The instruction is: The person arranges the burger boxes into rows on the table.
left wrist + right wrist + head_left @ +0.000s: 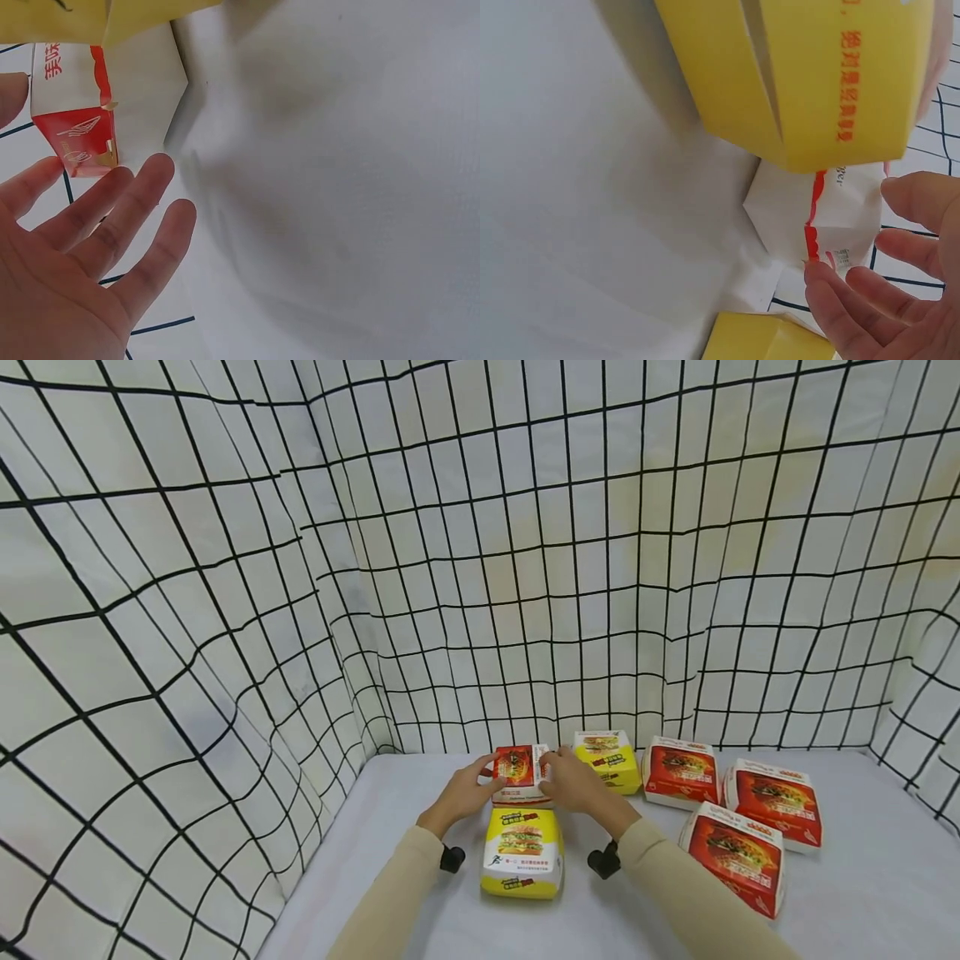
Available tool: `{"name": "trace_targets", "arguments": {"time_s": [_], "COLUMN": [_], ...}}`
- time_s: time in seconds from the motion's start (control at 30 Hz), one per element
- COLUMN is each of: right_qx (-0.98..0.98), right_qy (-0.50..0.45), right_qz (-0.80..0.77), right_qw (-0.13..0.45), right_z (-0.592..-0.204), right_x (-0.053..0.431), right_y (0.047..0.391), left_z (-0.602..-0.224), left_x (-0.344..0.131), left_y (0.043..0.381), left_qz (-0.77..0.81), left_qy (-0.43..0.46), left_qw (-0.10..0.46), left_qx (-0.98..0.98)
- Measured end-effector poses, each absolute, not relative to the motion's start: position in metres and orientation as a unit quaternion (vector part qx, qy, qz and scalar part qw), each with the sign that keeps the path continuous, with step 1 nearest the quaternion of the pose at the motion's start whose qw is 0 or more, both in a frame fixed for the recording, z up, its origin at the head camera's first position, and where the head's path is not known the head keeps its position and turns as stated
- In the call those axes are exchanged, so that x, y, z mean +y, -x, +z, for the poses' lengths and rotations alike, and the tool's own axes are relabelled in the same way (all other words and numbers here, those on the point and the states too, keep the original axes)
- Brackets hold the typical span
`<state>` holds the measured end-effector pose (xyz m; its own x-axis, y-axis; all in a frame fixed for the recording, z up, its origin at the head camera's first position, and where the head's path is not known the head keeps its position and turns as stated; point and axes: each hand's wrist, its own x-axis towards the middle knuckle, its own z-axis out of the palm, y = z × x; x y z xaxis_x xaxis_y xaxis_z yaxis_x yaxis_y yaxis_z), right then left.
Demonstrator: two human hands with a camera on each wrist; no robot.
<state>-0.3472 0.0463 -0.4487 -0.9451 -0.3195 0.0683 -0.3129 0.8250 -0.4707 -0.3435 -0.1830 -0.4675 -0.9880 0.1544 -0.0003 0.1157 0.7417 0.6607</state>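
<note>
A red-and-white burger box [519,770] lies at the back of the white table, between both hands. My left hand [467,789] is at its left side, thumb and index fingertip right at the box, while the other fingers [135,217] spread loosely apart. On the opposite side, my right hand [573,779] touches the box with thumb and lightly bent fingers [840,311]. Directly in front of that box sits a yellow burger box [522,852], between the forearms and apart from both hands. It covers part of the red-and-white box in both wrist views.
Another yellow burger box [607,764] stands just right of the right hand. Farther right lie three red burger boxes [681,771], one of them close by the right forearm. A black grid net [480,635] over white cloth rises behind and on the left.
</note>
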Motion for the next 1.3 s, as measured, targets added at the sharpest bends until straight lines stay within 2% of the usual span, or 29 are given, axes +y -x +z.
{"name": "trace_targets", "arguments": {"time_s": [0.27, 0.67, 1.3], "right_qx": [0.948, 0.958, 0.959], "right_qy": [0.184, 0.190, 0.161], "right_qz": [-0.258, -0.214, -0.234], "right_qw": [-0.023, 0.014, 0.026], "right_z": [-0.440, -0.449, -0.445], "right_x": [0.051, 0.043, 0.038], "right_y": [0.358, 0.367, 0.350], "left_z": [-0.468, -0.467, -0.474], "left_x": [-0.185, -0.183, -0.191], "left_y": [0.343, 0.340, 0.346], "left_qz": [0.361, 0.367, 0.376], "left_qy": [-0.087, -0.086, -0.091], "left_qw": [0.022, 0.008, -0.028], "left_qx": [0.928, 0.926, 0.922]}}
